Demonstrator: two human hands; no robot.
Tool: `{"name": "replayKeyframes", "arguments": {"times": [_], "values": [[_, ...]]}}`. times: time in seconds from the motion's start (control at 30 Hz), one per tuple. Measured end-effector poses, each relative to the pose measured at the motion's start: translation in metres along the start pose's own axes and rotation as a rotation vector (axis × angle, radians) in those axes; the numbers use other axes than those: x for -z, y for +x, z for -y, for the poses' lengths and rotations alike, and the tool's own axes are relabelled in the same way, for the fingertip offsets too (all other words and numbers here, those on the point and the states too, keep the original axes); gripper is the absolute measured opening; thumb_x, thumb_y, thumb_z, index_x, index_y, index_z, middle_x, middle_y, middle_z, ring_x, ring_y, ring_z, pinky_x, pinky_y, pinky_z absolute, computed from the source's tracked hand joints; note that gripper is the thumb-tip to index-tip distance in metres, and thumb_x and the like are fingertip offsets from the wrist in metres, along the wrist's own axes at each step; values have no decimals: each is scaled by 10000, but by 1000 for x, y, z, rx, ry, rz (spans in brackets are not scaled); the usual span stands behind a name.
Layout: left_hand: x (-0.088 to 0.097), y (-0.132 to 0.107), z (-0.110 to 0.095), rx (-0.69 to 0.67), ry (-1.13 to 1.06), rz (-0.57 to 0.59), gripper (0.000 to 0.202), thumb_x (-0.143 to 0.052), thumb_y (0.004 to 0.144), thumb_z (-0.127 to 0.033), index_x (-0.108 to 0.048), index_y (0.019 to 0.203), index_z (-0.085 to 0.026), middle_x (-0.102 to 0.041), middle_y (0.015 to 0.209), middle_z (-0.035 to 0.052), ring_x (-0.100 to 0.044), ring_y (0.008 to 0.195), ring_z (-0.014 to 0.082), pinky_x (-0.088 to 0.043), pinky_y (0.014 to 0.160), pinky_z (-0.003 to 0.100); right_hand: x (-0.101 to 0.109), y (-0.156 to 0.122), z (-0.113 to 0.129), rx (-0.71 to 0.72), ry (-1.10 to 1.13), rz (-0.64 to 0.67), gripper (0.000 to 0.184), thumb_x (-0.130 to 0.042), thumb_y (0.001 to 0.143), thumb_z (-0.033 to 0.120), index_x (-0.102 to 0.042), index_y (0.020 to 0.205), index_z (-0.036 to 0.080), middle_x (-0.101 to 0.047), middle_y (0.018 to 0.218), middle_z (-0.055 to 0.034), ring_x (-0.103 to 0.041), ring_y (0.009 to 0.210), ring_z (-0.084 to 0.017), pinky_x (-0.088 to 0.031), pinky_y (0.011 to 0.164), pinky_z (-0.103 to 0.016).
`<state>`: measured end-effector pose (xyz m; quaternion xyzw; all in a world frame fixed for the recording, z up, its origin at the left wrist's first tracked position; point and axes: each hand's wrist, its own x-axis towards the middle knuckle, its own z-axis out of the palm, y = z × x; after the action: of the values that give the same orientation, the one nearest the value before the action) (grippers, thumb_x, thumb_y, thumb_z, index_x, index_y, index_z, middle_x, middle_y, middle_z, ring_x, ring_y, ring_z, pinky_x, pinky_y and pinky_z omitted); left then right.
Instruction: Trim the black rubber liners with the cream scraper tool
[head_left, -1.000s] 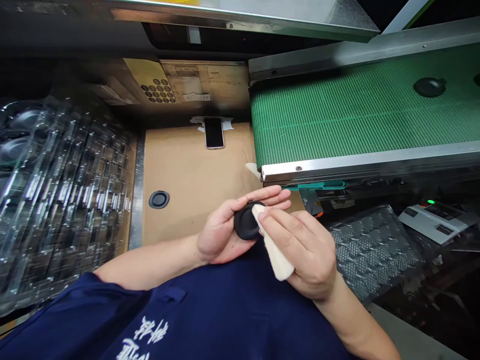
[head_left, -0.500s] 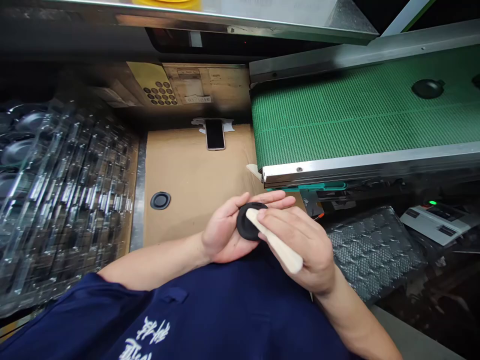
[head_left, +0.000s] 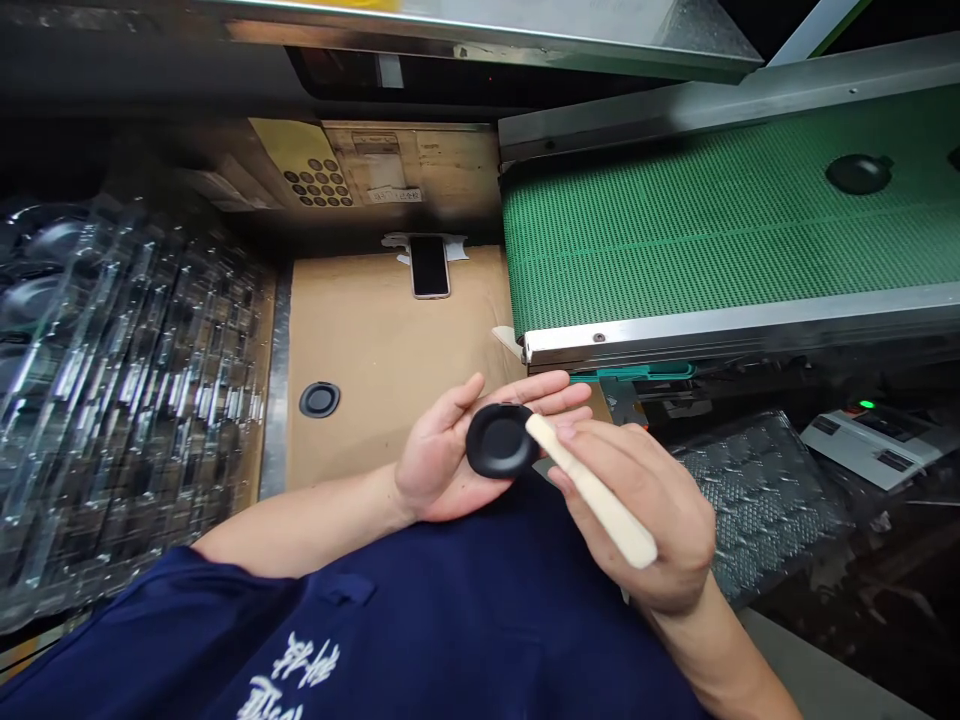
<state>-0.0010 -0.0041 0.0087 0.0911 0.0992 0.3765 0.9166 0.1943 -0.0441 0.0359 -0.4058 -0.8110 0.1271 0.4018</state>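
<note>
A round black dished disc (head_left: pixel 501 443) with a small tab on its rim lies on the palm of my left hand (head_left: pixel 442 465), whose fingers stretch out flat beneath it. Pinched in my right hand (head_left: pixel 652 510) is a cream-coloured flat stick (head_left: pixel 600 500); its narrow upper end meets the disc's right rim. I cannot tell whether it presses there. A similar black disc (head_left: pixel 320 399) sits on the cardboard sheet (head_left: pixel 360 330), left of my hands.
Stacked clear plastic trays (head_left: pixel 150 420) stand at the left. A phone (head_left: pixel 430 268) lies at the cardboard's far edge. On the right runs a green conveyor belt (head_left: pixel 675 220) carrying a black disc (head_left: pixel 859 174). Below it are a textured tray (head_left: pixel 772 500) and a grey device (head_left: pixel 870 445).
My right hand has moved right and slightly down with the stick, whose tip went from the disc's middle to its right rim. More of the disc's face now shows.
</note>
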Motion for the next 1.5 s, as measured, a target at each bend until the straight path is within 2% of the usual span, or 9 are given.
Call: {"name": "replayKeyframes", "arguments": {"times": [0.23,0.37,0.5,0.67,0.83,1.03,1.17,1.37,1.5], "values": [[-2,-1,5,-87,110,-15,557,-346,976,-300,-542,1423,-33,-483,1555,205,-384,1498,346,-230,1263,503,-6,4,5,107,-81,129,449,-578,895,57,-613,1343,71,-703,1245,-196,-668,948,-283,-569,770,-450],[1,0,6,-21,93,-6,544,-318,984,-329,-625,1344,-60,-521,1533,177,-401,1488,345,-258,1252,499,-12,6,3,66,153,149,485,-583,889,29,-592,1370,94,-683,1304,-168,-654,1159,-278,-567,955,-455],[3,2,4,7,57,-21,578,-247,1018,-389,-709,1170,-77,-484,1560,183,-368,1506,355,-249,1249,515,-14,7,2,-4,301,208,446,-642,876,40,-625,1309,146,-738,1199,-99,-702,1046,-206,-602,883,-359],[0,2,5,39,79,-37,603,-261,1032,-517,-707,1106,-118,-476,1569,167,-345,1517,363,-260,1242,522,-21,8,1,-13,215,16,559,-623,861,8,-582,1384,203,-716,1272,-69,-691,1147,-218,-587,1005,-391],[1,2,7,-16,111,-77,567,-277,1031,-506,-693,950,-130,-499,1543,165,-370,1501,372,-262,1247,517,-25,12,5,-22,347,185,447,-630,911,89,-589,1341,201,-749,1161,-68,-730,1053,-191,-620,920,-328],[3,5,10,-174,203,-135,419,-354,1038,-425,-665,974,-152,-529,1513,150,-387,1498,342,-245,1261,507,-35,14,10,-6,211,26,428,-643,895,71,-576,1311,149,-732,1152,-124,-709,1082,-218,-624,911,-346],[-1,5,5,-313,213,-203,326,-386,1037,-329,-661,967,-168,-532,1524,126,-392,1502,305,-223,1271,489,-36,10,4,50,219,90,434,-624,885,60,-569,1311,127,-734,1079,-132,-721,980,-214,-651,803,-338],[-1,3,1,-181,126,-112,411,-359,1037,-361,-701,1111,-145,-504,1552,154,-405,1493,327,-252,1259,521,-27,7,-11,55,26,-57,497,-665,841,14,-595,1320,124,-741,1139,-165,-720,1062,-244,-641,886,-385],[1,6,0,-227,153,-139,462,-328,1050,-375,-721,1072,-134,-529,1531,155,-422,1483,315,-247,1268,483,-30,6,-2,60,214,65,450,-647,863,27,-591,1301,115,-752,1113,-153,-731,1034,-216,-646,866,-342]]}}
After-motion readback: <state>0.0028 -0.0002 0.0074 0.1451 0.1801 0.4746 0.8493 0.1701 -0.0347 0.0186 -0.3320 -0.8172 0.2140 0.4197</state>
